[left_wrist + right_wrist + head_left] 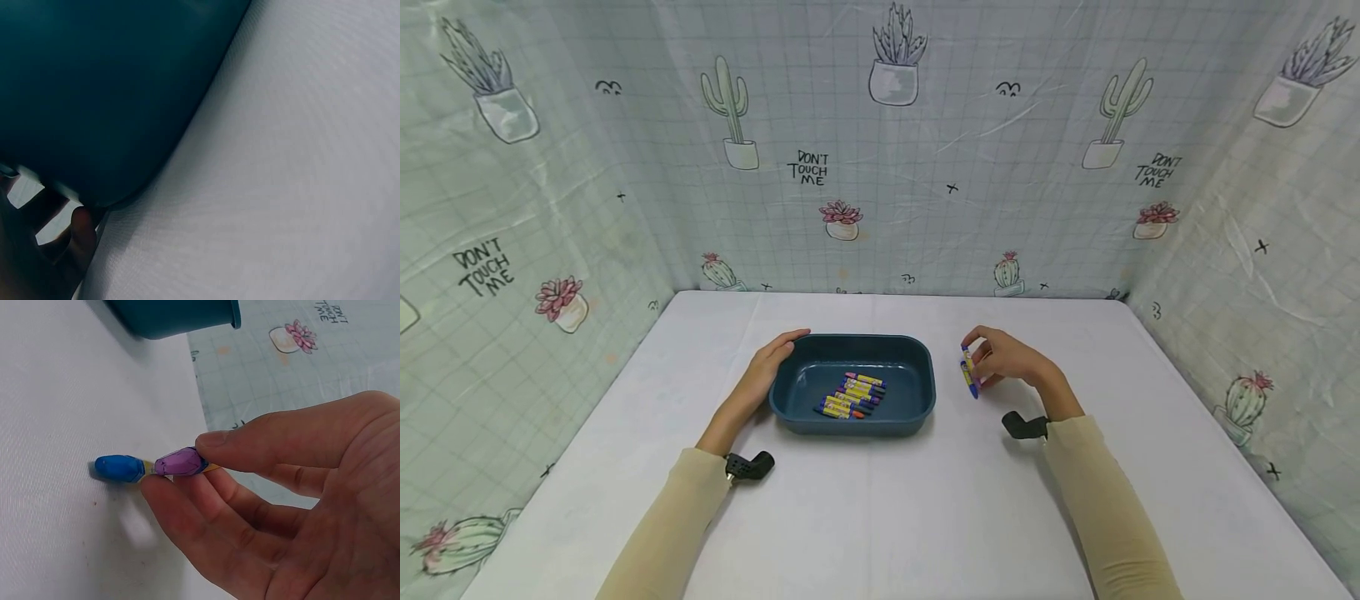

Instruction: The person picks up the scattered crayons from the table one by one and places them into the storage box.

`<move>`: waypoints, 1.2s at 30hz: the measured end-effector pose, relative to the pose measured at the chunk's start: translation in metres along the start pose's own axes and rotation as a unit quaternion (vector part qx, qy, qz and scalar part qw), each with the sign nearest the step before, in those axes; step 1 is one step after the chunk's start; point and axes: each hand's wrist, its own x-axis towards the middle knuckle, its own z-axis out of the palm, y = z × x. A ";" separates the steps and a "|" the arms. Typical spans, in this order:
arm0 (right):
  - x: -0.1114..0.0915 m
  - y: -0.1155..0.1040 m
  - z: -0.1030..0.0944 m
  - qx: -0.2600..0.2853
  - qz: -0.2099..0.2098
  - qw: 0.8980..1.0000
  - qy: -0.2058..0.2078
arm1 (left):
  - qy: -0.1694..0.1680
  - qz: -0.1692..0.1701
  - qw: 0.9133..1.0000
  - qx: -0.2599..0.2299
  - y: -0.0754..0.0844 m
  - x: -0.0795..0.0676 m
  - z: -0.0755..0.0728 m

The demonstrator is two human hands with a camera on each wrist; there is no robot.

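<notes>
My right hand (1011, 357) is to the right of the dark blue tray (853, 429). Its thumb and fingers pinch a purple crayon (179, 462) with a yellow wrapper. A blue crayon (119, 469) lies on the table right by those fingertips, its wrapped end overlapped by the held one. My left hand (767, 364) rests along the tray's left end, fairly straight fingers reaching to the far left corner. In the left wrist view, its fingers (81, 234) touch the outer wall. Several crayons (855, 396) with yellow wrappers lie side by side inside the tray.
A white-covered table (865, 517) carries the tray. A cactus-print cloth (955, 225) hangs behind it and along both sides. Black wrist cameras (1024, 426) sit at both cuffs.
</notes>
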 end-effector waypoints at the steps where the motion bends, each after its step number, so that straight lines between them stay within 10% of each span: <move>1: 0.000 -0.001 0.000 0.002 -0.003 1.000 0.000 | -0.001 0.001 1.000 0.000 0.000 0.000 0.000; 36: 0.002 -0.065 0.009 -0.049 -0.093 0.994 0.028 | -0.001 -0.006 1.000 0.007 0.001 0.000 0.000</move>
